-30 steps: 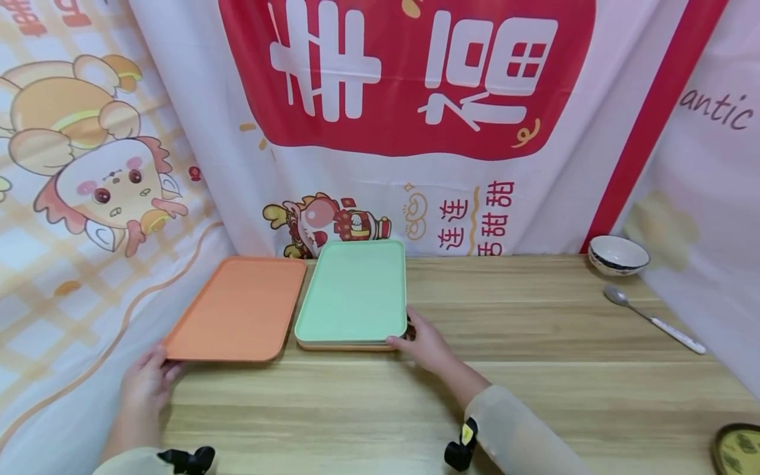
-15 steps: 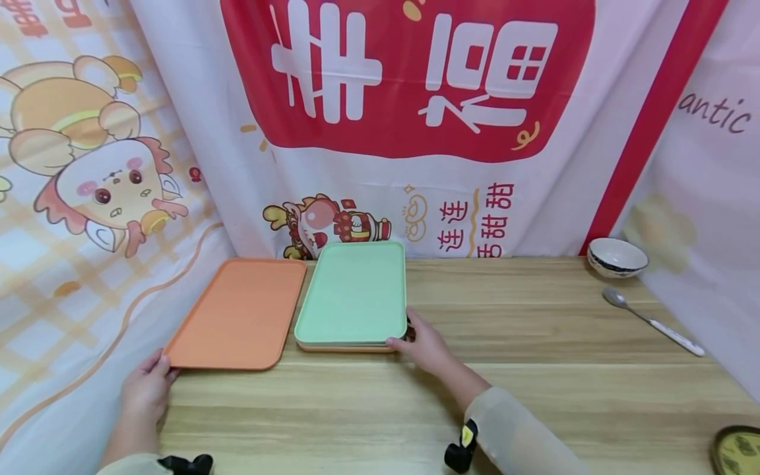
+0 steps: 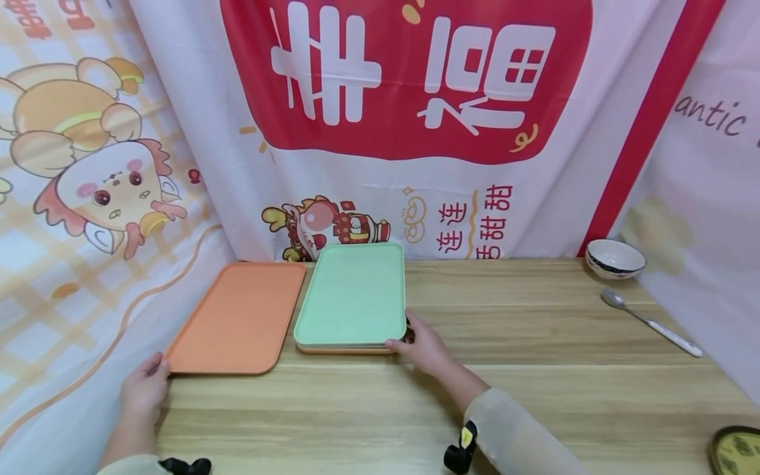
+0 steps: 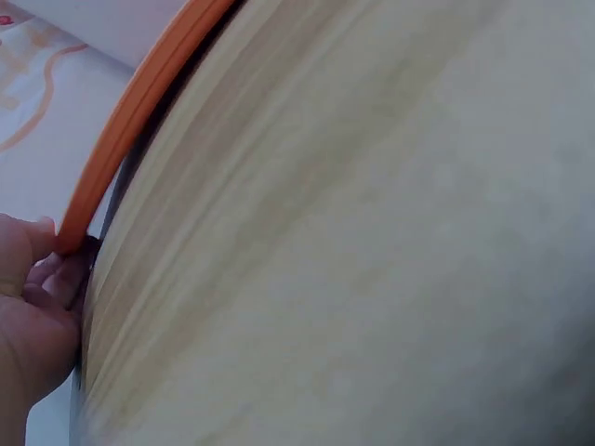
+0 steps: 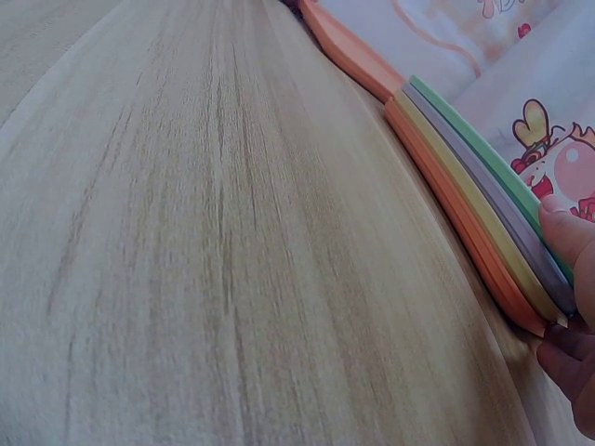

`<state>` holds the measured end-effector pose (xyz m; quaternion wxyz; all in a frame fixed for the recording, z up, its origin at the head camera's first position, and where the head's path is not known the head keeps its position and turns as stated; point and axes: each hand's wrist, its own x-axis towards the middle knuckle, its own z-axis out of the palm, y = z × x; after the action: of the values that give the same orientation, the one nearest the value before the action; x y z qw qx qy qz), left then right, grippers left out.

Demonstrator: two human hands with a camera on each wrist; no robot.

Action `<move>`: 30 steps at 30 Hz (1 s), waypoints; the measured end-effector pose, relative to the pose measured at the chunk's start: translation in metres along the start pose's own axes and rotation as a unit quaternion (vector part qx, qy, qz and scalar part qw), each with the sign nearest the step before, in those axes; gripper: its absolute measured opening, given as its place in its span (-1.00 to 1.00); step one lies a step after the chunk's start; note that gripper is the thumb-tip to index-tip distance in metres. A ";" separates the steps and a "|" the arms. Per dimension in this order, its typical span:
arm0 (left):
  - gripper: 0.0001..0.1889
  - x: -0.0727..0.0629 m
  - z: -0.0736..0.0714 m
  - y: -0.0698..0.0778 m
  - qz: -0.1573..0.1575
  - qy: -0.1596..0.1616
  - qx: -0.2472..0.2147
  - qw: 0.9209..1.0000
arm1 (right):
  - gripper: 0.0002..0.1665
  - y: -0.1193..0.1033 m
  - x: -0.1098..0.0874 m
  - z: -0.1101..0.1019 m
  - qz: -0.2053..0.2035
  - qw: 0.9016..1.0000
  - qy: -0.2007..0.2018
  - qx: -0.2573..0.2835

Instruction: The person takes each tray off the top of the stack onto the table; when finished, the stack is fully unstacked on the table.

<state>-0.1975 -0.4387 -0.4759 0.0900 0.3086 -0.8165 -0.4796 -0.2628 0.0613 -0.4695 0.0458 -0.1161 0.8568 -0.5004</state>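
At the left of the head view lies an orange tray (image 3: 237,316), its near left corner pinched by my left hand (image 3: 144,389). In the left wrist view the thumb sits over the tray rim (image 4: 121,139) and the fingers are beneath it. Just to the right is a stack of trays topped by a green tray (image 3: 353,297). My right hand (image 3: 424,346) grips the stack's near right corner, thumb on the green rim and fingers at the underside. Below the green one, the right wrist view shows a lilac tray (image 5: 493,209), a yellow tray (image 5: 474,214) and another orange tray (image 5: 456,218).
A patterned bowl (image 3: 615,258) stands at the back right of the wooden table (image 3: 505,310), with a white-handled spoon (image 3: 653,323) in front of it. A round dark-rimmed object (image 3: 736,452) is cut off at the lower right. Printed cloth (image 3: 404,185) hangs behind and at both sides.
The near edge of the separate orange tray has come down or closer to me, with my left hand still at its corner. My right hand and the stack have stayed put.
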 end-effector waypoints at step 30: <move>-0.28 -0.063 0.099 0.080 0.159 -0.169 -0.062 0.971 | 0.00 0.000 0.000 0.000 -0.004 1.000 0.004 -0.003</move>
<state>-0.2253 -0.3017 -0.4510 0.0446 0.0824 -0.8271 -0.5542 -0.2632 0.0613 -0.4694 0.0400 -0.1174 0.8582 -0.4980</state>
